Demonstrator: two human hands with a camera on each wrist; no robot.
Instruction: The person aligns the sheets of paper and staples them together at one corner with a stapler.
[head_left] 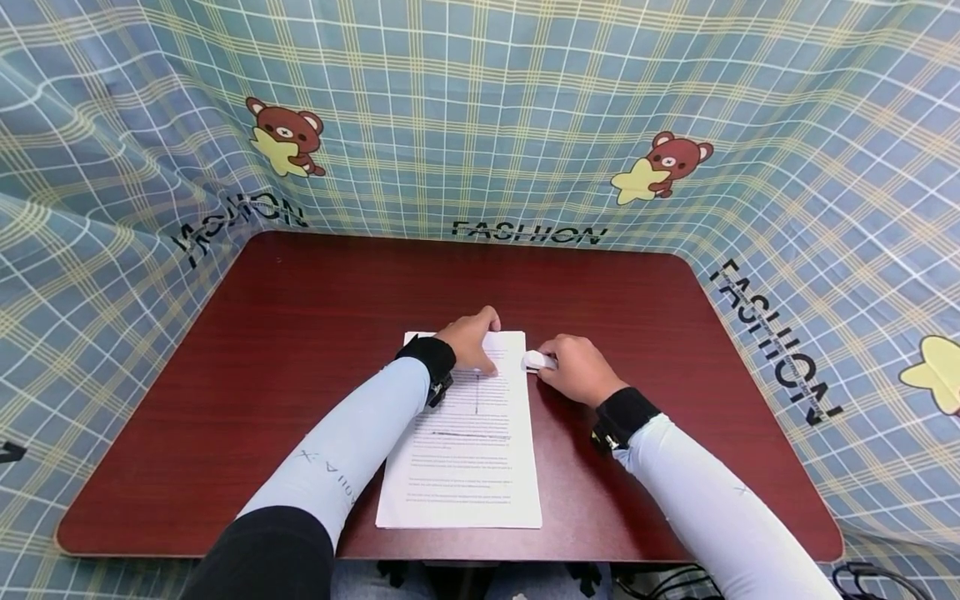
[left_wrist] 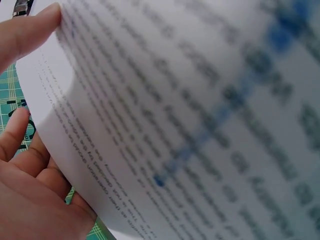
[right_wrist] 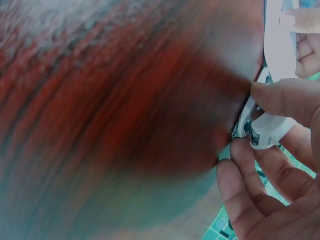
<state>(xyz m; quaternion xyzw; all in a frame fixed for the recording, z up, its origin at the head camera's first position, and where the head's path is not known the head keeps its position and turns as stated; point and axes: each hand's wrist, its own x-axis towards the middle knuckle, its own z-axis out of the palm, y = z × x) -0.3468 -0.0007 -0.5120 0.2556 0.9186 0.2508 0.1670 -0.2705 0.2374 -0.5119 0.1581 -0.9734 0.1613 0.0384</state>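
A stack of white printed paper sheets (head_left: 468, 487) lies lengthwise on the table, with pen lines across its text. My left hand (head_left: 468, 342) is at its far part; in the left wrist view its thumb (left_wrist: 32, 35) lies on the top sheet while the fingers (left_wrist: 37, 165) curl at the edge, partly hidden by the paper. My right hand (head_left: 579, 368) grips a small white stapler (head_left: 538, 361) beside the stack's upper right edge. Thumb and fingers close round the stapler (right_wrist: 270, 130) in the right wrist view, its metal parts showing next to the paper (right_wrist: 279, 45).
The dark red wooden table (head_left: 225, 400) has rounded corners. A blue checked curtain (head_left: 465, 108) with printed bears and lettering surrounds it on the far side and both flanks. Black cables (head_left: 873, 571) hang below the near right corner.
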